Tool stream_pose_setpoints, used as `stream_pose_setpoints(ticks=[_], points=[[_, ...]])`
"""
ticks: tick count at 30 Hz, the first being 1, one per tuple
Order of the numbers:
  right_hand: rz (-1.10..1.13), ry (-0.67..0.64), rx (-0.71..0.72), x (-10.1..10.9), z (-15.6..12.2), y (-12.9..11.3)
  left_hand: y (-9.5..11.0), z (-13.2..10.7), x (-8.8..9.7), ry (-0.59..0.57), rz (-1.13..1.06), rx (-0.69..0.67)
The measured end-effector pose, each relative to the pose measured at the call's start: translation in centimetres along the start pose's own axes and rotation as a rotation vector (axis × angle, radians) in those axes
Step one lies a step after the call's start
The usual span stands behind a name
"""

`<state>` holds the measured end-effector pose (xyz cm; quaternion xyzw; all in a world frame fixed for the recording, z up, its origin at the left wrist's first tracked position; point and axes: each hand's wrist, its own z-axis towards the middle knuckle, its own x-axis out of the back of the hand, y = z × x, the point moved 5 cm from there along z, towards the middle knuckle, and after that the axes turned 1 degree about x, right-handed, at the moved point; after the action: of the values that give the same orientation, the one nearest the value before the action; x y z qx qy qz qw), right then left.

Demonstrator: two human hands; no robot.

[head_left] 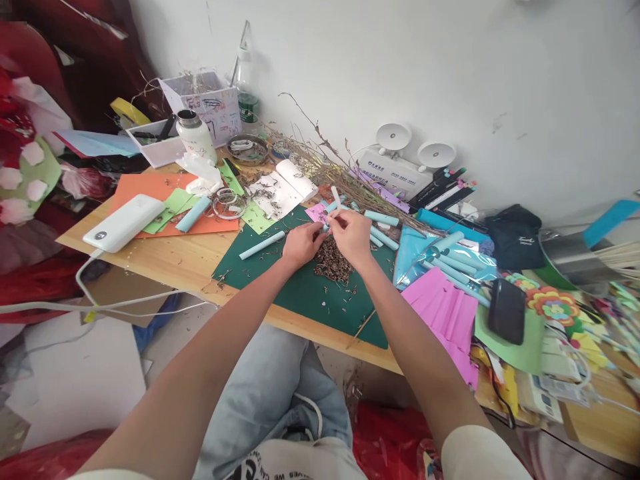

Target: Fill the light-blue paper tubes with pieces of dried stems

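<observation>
Over the dark green cutting mat point(300, 300), my two hands meet closely above a heap of dry brown plant bits point(334, 261). My left hand point(303, 244) is closed, its fingertips pinching what looks like the end of a light-blue stick point(325, 228), mostly covered by the fingers. My right hand point(353, 233) is closed too, and a short whitish stick point(335, 196) rises from its fingertips. Another light-blue stick point(262, 245) lies left of my hands, with more light-blue sticks point(384, 238) to the right. A scrap of pink paper point(316, 212) sits just behind my fingers.
Dry twigs point(345, 177) lie along the back near a white router point(395, 170). To the left are a power bank point(123, 223), orange paper point(127, 192) and a white bottle point(197, 137). Pink pleated paper point(440, 310) and a phone point(507, 311) are on the right.
</observation>
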<state>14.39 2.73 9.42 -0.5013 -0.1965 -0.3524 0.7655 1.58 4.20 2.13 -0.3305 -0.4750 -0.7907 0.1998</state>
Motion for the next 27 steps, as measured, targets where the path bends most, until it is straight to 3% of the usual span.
stream_pose_setpoints(ticks=[9, 27], points=[[0.084, -0.020, -0.059, -0.07, 0.09, 0.22, -0.04, 0.04, -0.04, -0.007, -0.005, 0.014], [0.030, -0.005, -0.017, 0.17, -0.02, 0.07, 0.02, 0.01, 0.15, -0.006, -0.003, 0.008]])
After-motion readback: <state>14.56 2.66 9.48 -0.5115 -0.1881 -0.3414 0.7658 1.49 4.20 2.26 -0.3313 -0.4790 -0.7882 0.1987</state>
